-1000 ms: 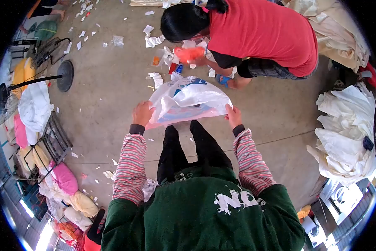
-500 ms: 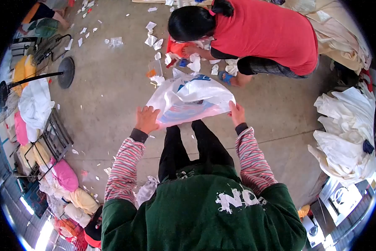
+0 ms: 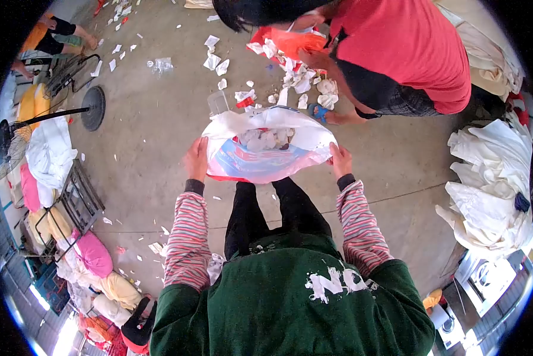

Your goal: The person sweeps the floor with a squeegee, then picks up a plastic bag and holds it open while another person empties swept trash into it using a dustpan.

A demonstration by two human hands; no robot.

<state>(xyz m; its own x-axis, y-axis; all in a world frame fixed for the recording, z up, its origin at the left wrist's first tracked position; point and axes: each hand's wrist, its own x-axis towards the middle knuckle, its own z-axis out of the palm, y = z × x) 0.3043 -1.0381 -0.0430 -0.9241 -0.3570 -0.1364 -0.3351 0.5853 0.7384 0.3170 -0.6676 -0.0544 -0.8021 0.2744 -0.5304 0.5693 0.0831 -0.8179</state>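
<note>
A white plastic bag with blue and red print hangs wide-mouthed between my hands, in front of my legs. My left hand grips its left rim, and my right hand pinches the right rim. Crumpled whitish scraps show inside the bag. Just beyond it, a co-worker in a red shirt bends low, with a hand at an orange-red bag. Paper scraps spill on the floor below that bag. A clear plastic container touches or lies just behind my bag's far left edge.
Paper bits litter the concrete floor. A pedestal fan with a round base lies at the left, near a metal rack and a pink bundle. White cloth is piled at the right. Another person is at the upper left.
The bag's mouth has opened wider, showing the scraps inside. My left hand has shifted slightly left and up. The co-worker has lifted the orange-red bag, and scraps lie beneath it.
</note>
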